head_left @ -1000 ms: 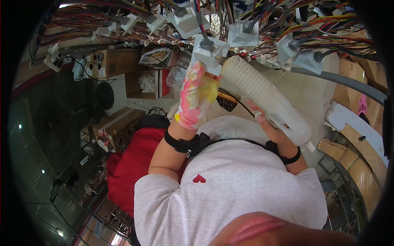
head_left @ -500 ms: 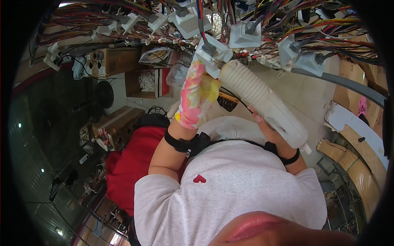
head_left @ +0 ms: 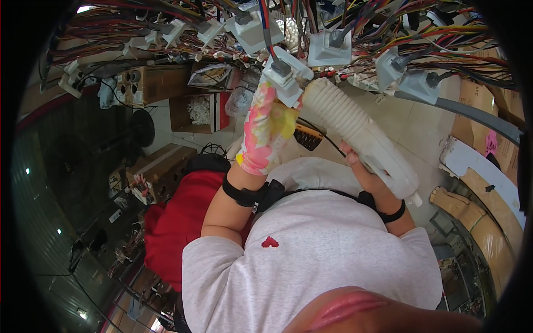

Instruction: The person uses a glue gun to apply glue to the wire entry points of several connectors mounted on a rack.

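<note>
A square white plastic fitting (head_left: 289, 93) with a grey cable hangs upright in front of me. My left hand (head_left: 260, 133), in a flowered sleeve and yellowish glove, is closed on its lower left edge; most of the fingers are hidden behind it. In my right hand (head_left: 361, 173) is an off-white heat gun (head_left: 358, 125) with a ribbed barrel and a looped handle. The fingers wrap round the handle, partly hidden by its body. The gun's nose points up and left, close beside the fitting's right side. A dark cord runs behind the gun.
More white fittings (head_left: 330, 50) hang among bundled coloured wires (head_left: 444, 39) across the top. Cardboard boxes (head_left: 161, 83) and an open box of small white parts stand back left. A white-topped board (head_left: 477, 166) and wrapped cardboard (head_left: 472, 216) are at right.
The heat gun's nose has shifted slightly right and up, away from the fitting. My left hand stays on the fitting, which has barely moved.
</note>
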